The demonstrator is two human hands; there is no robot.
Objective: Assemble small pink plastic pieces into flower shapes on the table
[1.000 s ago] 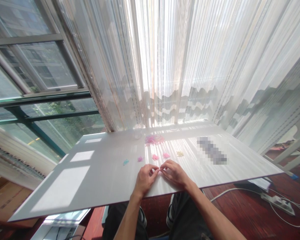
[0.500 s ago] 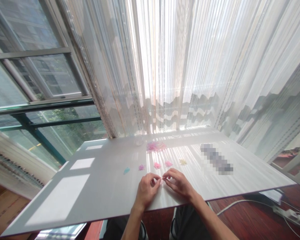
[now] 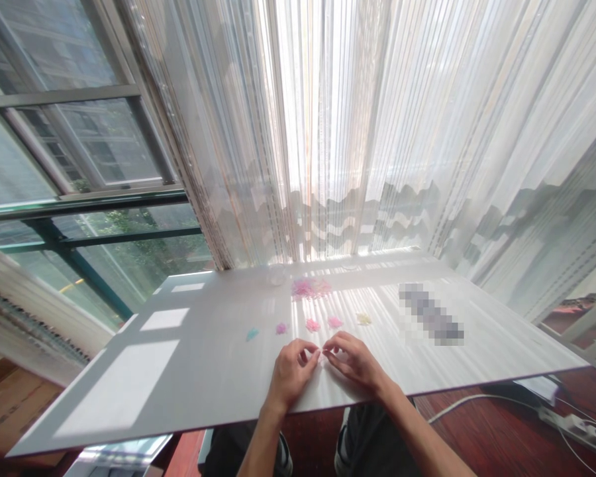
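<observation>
Pale pink shows at the fingertips of a person seated at a white table [image 3: 218, 377], where a small piece [image 3: 322, 358] sits pinched between two bare hands, on the near side of a mixed pink heap [image 3: 310, 288]. The left hand [image 3: 291, 374] closes thumb and forefinger narrowly on it; the right hand [image 3: 355, 364] meets it from the other side in an equally narrow pinch. Between heap and hands runs a row of little clusters: turquoise [image 3: 251, 334] and purple [image 3: 281, 328] left of the heap, deep pink [image 3: 312, 324] directly below, light pink [image 3: 334, 322] and yellow [image 3: 363, 318] off to its right. Judging by its size, the piece is likely very light, easily dropped and perhaps fragile if squeezed hard; its material, and whether it is stiff or slippery, cannot be told. A gentle grip on opposite edges, with the fingertips alone, seems to suit it best.
</observation>
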